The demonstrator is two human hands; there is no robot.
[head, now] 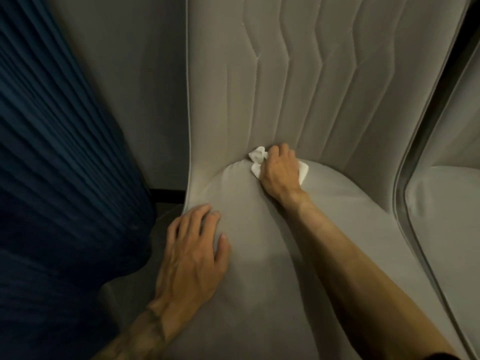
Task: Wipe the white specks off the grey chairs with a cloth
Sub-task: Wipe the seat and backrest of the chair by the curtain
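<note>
A grey upholstered chair (pixel 272 255) with a quilted backrest fills the middle of the view. My right hand (pixel 279 172) grips a crumpled white cloth (pixel 257 157) and presses it into the crease where the seat cushion meets the backrest. Bits of the cloth stick out on both sides of the hand. My left hand (pixel 194 253) rests flat on the seat's front left part, near its edge, with fingers spread and holding nothing. No white specks are visible on the fabric in this dim light.
A second grey chair (pixel 446 216) stands close on the right, its piped edge beside the first. A dark blue pleated curtain (pixel 57 165) hangs at the left. A grey wall (pixel 124 74) lies behind.
</note>
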